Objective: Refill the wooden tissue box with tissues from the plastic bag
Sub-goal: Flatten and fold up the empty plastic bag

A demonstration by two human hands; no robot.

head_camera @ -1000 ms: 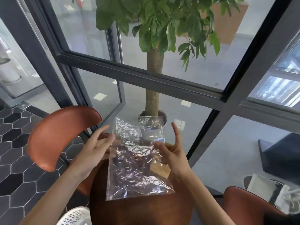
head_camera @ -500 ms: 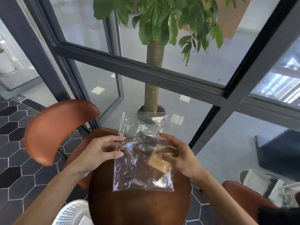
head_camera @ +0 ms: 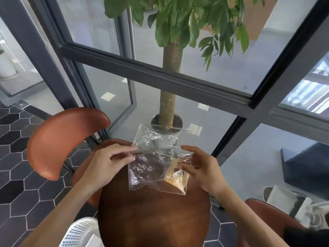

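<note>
A brown chair stood off the left edge of the round wooden tabletop, and a white mesh basket peeked in by the near left edge. The left hand was over the far left part of the tabletop. Its thumb and fingers were pinched on the left side of the clear plastic bag. The bag was crinkly and looked almost empty (only a flat tan piece showed through its lower right corner). It was held up over the far edge of the tabletop, with its top reaching toward the potted tree behind the table. The right hand was at the bag's right side, its fingers spread apart and curled, with the tips touching the plastic near the tan piece. Another brown seat sat past the right edge.
</note>
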